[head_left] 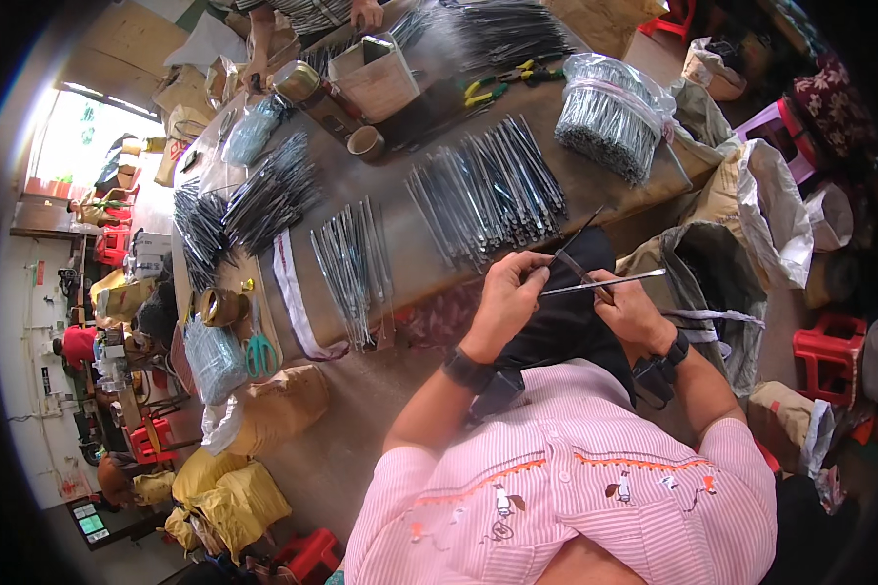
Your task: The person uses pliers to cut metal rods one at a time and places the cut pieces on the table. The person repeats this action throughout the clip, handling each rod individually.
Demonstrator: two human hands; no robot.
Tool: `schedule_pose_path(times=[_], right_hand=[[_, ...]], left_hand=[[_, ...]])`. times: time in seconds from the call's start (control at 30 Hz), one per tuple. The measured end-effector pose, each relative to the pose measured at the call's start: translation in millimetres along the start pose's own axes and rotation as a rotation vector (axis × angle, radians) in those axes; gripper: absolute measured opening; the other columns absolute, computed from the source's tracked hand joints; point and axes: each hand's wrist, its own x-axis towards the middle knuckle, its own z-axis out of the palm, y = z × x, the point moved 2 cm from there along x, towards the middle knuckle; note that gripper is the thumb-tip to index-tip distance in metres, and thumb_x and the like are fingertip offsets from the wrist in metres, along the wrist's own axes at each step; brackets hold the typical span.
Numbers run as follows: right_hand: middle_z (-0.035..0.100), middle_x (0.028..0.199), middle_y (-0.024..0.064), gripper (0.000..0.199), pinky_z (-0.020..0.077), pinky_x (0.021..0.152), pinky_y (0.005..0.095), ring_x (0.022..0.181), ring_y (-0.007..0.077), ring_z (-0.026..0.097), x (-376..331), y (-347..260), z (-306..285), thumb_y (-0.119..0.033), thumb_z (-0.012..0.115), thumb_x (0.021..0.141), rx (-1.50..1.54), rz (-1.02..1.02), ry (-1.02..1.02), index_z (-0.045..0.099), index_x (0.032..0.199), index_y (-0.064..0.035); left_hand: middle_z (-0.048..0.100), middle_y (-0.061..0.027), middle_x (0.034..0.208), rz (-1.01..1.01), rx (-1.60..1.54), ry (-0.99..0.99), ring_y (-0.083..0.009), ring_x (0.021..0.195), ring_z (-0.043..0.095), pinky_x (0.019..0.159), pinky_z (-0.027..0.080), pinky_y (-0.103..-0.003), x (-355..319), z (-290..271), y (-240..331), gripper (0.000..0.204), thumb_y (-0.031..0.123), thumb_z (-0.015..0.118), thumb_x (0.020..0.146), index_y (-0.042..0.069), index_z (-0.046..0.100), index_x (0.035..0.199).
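My left hand (505, 300) is closed, its thumb and finger pinching the ends of thin metal strips above my lap. Out of that pinch a dark thin strip (579, 232) points up and to the right. My right hand (636, 314) is closed too, gripping a thin metal strip. A long silvery strip (585, 285) crosses from the left fingertips past the right hand; which hand bears it I cannot tell. Just beyond my hands, a wide row of metal strips (488, 190) lies on the table (410, 292), with a smaller row of strips (351, 263) to its left.
A plastic-wrapped strip bundle (615, 117) stands at the table's right. Yellow-handled pliers (488, 93), a small cup (366, 143) and an open box (374, 83) are farther back. Teal scissors (259, 353) lie left. Another person's hand (366, 15) shows across the table. Sacks (776, 214) stand right.
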Motion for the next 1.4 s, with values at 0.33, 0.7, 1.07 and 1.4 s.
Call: schedule_pose_path(times=[0.33,0.7,1.07,1.4], right_hand=[[0.061,0.079,0.0192,0.039,0.0462,0.070,0.0446,0.077,0.0403,0.058,28.4,-23.5,20.8,-0.011,0.052,0.073,0.078,-0.021,-0.028,0.055,0.111,-0.0045],[0.054,0.075,0.0028,0.048,0.0411,0.052,0.0204,0.058,0.0078,0.049,30.4,-5.8,31.6,-0.003,0.045,0.076,0.610,0.187,-0.078,0.052,0.123,-0.0036],[0.055,0.077,0.0039,0.044,0.0438,0.053,0.0215,0.061,0.0089,0.051,17.2,-12.5,25.2,-0.003,0.045,0.077,0.775,0.224,-0.048,0.052,0.120,-0.0017],[0.057,0.076,0.0064,0.037,0.0476,0.053,0.0249,0.063,0.0122,0.054,4.2,12.3,9.2,-0.009,0.047,0.076,0.888,0.340,0.087,0.054,0.111,-0.0011]], left_hand=[[0.058,-0.0158,0.086,0.408,0.529,0.340,-0.0303,0.077,0.059,0.070,0.048,-0.036,-24.1,-44.4,-1.2,0.015,0.006,0.066,0.081,-0.002,0.064,0.093],[0.067,-0.0227,0.089,-0.129,0.251,0.743,-0.0368,0.088,0.063,0.077,0.049,-0.041,-30.5,-190.5,-81.5,0.027,0.014,0.061,0.083,-0.007,0.066,0.099],[0.059,-0.0218,0.100,-0.019,0.797,0.690,-0.0391,0.094,0.058,0.081,0.047,-0.044,6.5,-125.2,-52.8,0.025,0.023,0.057,0.084,0.002,0.064,0.095],[0.065,-0.0223,0.093,-0.103,0.928,0.676,-0.0406,0.093,0.061,0.081,0.047,-0.047,40.1,-124.0,-67.8,0.037,0.035,0.057,0.087,0.000,0.062,0.094]])
